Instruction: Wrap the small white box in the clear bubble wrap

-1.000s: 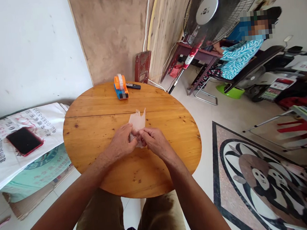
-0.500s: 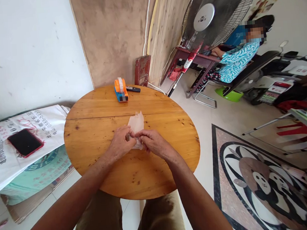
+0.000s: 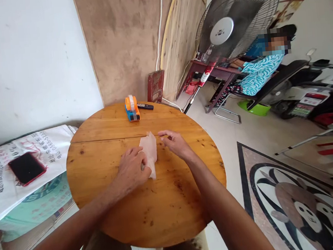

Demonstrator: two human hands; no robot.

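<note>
A thin, whitish, crumpled sheet [image 3: 149, 151], tissue-like or thin plastic, lies on the round wooden table [image 3: 99, 158]. My left hand [image 3: 133, 166] is at its left edge, fingers curled with thumb and forefinger closed on the sheet's near part. The fingertips partly hide what they grip. To the right of the sheet, my right hand [image 3: 174, 143] is held apart from it, forefinger stretched out and thumb a little away, with nothing visible between them. Toward the far edge stands an orange and blue tape dispenser [image 3: 132, 108] with a tape roll.
A black, pen-like object [image 3: 145, 106] lies beside the dispenser. On white sacks [image 3: 53, 137] to the left rests a phone [image 3: 27, 168]. A standing fan [image 3: 221, 30] is at the back right, near a person [image 3: 264, 73] seated at a desk. A wall is behind the table.
My right hand has let go of the sheet and moved right and slightly up. My left hand stays at the sheet, which now looks flatter and more spread out. The view has tilted slightly.
</note>
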